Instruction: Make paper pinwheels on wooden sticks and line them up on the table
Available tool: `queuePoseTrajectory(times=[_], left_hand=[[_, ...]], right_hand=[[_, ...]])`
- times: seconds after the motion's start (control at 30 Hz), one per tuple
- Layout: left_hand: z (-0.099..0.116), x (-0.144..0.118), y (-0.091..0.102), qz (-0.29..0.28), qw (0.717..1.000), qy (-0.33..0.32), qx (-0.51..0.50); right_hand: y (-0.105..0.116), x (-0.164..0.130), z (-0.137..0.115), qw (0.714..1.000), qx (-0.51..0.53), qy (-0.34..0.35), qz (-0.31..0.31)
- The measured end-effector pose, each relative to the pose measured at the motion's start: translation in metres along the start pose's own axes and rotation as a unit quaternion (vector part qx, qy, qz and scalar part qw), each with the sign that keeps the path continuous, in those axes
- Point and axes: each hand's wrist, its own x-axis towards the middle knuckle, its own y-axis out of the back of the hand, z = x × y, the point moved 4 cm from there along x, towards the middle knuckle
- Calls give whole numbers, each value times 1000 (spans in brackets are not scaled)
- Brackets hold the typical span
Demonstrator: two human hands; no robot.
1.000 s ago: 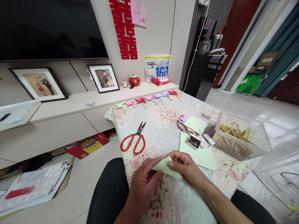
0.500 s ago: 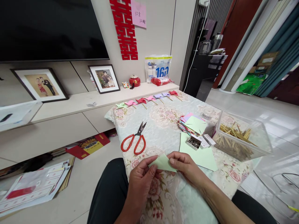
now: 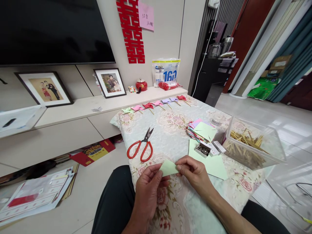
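My left hand [image 3: 147, 187] and my right hand [image 3: 193, 174] both pinch a small folded piece of light green paper [image 3: 168, 168] just above the near edge of the flowered table cloth [image 3: 170, 130]. The left fingers hold its left corner, the right thumb and fingers its right edge. Red-handled scissors [image 3: 141, 147] lie on the cloth a little beyond my left hand. A larger light green sheet [image 3: 214, 164] lies flat to the right of my right hand, with a small open box of metal pins [image 3: 203, 149] on it.
A stack of coloured paper squares [image 3: 201, 129] sits behind the pin box. A clear plastic tub of wooden sticks [image 3: 251, 143] stands at the right. A row of paper pinwheels [image 3: 156, 104] lines the far table edge. Papers [image 3: 36, 193] lie on the floor at left.
The green piece looks smaller and more folded than a second ago, and both hands have lifted it slightly away from me. Nothing else on the table has moved.
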Motion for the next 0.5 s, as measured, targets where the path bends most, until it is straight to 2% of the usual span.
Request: queuePoseTrajectory(times=[0.17,0.3,0.4,0.5], left_hand=[[-4,-1,0,1,1000,2,-4],[-7,-2,2,0,1000,-11,15],[-7,-2,3,2,999,-28,44],[-2,-1,4,-21,993,-58,100]], right_hand=[[0,0,-2,1000,-6,17,-1],[0,2,7,999,28,-30,-13],[0,4,15,997,57,-55,-20],[2,4,17,998,42,-41,-26]])
